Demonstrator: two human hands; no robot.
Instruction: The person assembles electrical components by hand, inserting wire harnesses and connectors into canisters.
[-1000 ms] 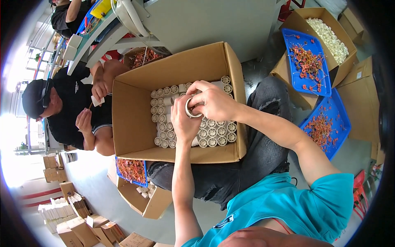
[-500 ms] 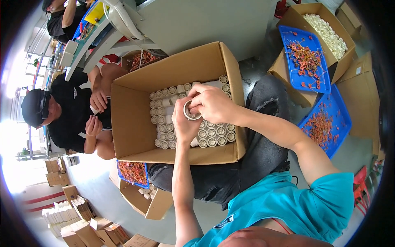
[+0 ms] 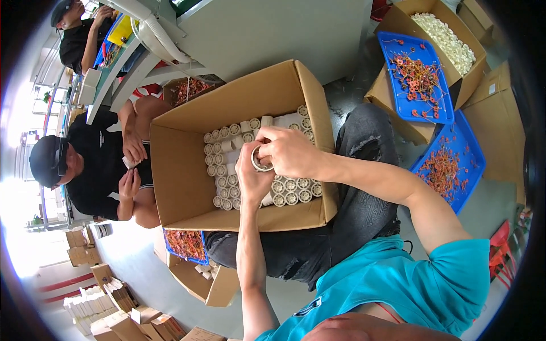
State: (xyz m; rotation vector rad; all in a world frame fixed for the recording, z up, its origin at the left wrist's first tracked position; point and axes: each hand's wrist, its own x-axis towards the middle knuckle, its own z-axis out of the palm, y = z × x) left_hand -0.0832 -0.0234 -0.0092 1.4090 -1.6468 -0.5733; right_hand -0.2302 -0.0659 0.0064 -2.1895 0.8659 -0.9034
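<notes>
Over the large cardboard box (image 3: 244, 101), my left hand (image 3: 252, 181) is wrapped round a short white plastic cylinder (image 3: 263, 169), its open round end facing up. My right hand (image 3: 293, 152) is closed beside it, with the thumb and fingertips reaching into that opening. Whatever the right fingertips pinch inside is hidden. Below both hands, rows of similar white cylinders (image 3: 226, 193) line the box, most upright with spoked ends showing and a few lying on their sides.
To the right, a blue tray (image 3: 398, 108) of red-orange wired parts rests on cartons, above another blue tray (image 3: 475, 165). A carton of small white pieces (image 3: 443, 42) stands behind. At left, a co-worker (image 3: 94, 165) handles a small white part. A grey cabinet (image 3: 273, 34) stands beyond the box.
The view has shifted slightly. My hands stay together at the white cylinder, the right fingertips still in its opening. The co-worker's hands have moved a little.
</notes>
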